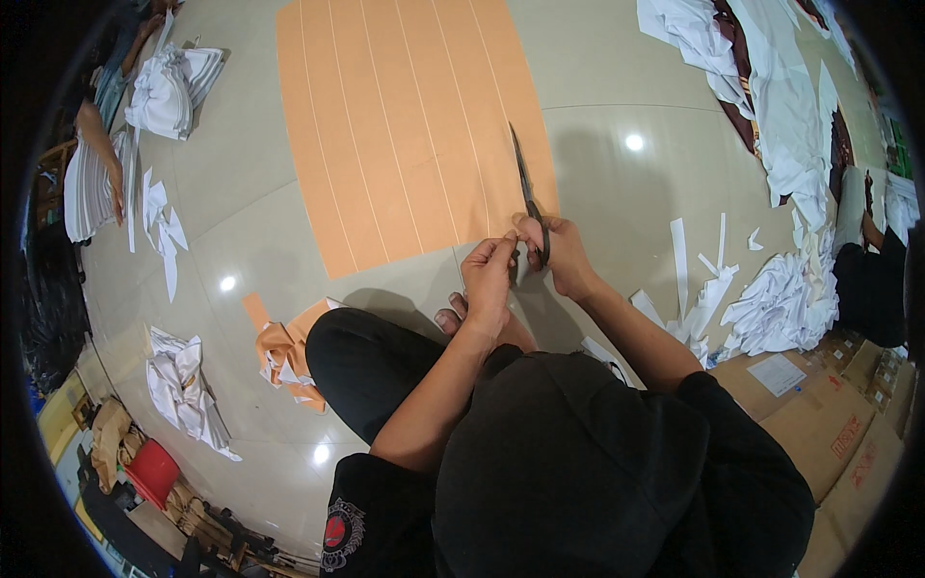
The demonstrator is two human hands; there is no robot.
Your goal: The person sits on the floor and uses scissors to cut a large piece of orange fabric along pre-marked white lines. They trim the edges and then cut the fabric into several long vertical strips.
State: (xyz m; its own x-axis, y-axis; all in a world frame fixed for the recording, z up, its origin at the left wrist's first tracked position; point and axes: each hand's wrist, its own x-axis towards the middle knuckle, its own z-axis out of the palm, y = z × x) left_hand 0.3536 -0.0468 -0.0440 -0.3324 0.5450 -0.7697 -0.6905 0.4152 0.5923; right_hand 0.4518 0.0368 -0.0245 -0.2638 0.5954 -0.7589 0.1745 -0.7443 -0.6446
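Note:
A large orange sheet (385, 144) with several pale lines running along its length lies flat on the floor in front of me. My right hand (567, 258) grips a pair of dark scissors (525, 178) by the handles. Their blades point away from me over the sheet's near right corner and look close together. Beside it, my left hand (488, 276) is pinched, fingertips nearly touching my right fingers at the sheet's near edge. What the left fingertips hold is too small to make out. My bare foot (451, 316) shows under the left forearm.
Crumpled orange scraps (285, 352) lie by my left knee, with a white bundle (183, 385) farther left. White strips (699, 299) and a white heap (785, 303) are at right, near cardboard boxes (819, 414). Another person's arm (101, 149) is beside white stacks (173, 91) at far left.

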